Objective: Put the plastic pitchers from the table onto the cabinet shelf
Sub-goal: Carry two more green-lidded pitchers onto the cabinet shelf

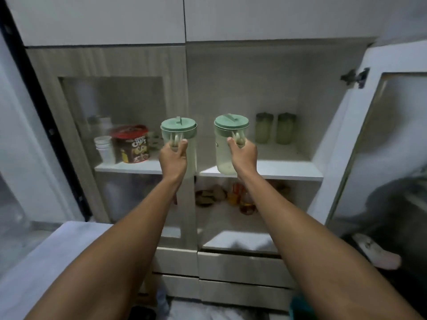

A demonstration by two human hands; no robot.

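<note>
Two green-lidded pitchers, left pitcher (179, 144) and right pitcher (227, 146), are up at the open cabinet's shelf (277, 170). Each is carried by its handle, left hand (173, 158) and right hand (242, 154) both wrapped tight, probably to keep them upright. The right one looks about over the shelf edge, near two green jars (275, 131).

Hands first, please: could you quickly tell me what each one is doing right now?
Left hand: closed on the left pitcher's handle.
Right hand: closed on the right pitcher's handle.
</note>
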